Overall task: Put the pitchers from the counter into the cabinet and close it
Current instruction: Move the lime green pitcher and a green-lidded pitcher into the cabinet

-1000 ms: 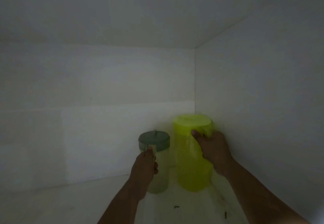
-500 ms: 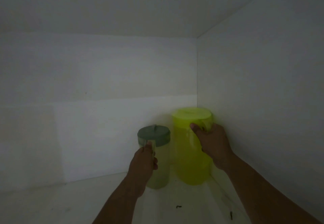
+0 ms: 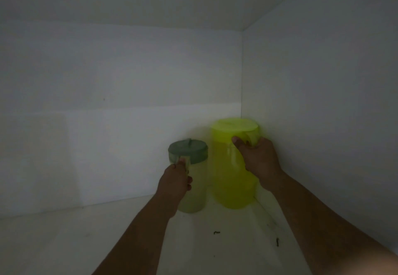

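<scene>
**Both pitchers gripped inside cabinet**

Left hand (image 3: 175, 181) is wrapped around the handle of the clear pitcher (image 3: 192, 188), just beyond the knuckles; its grey lid (image 3: 188, 150) sits above the fingers. Right hand (image 3: 259, 159) clasps the handle of the yellow pitcher (image 3: 231, 180), thumb up near the rim. Both pitchers stand upright on the cabinet floor (image 3: 107, 231), side by side, the yellow one in the corner. Dark specks (image 3: 216, 232) lie on the floor nearer than the hands.
</scene>
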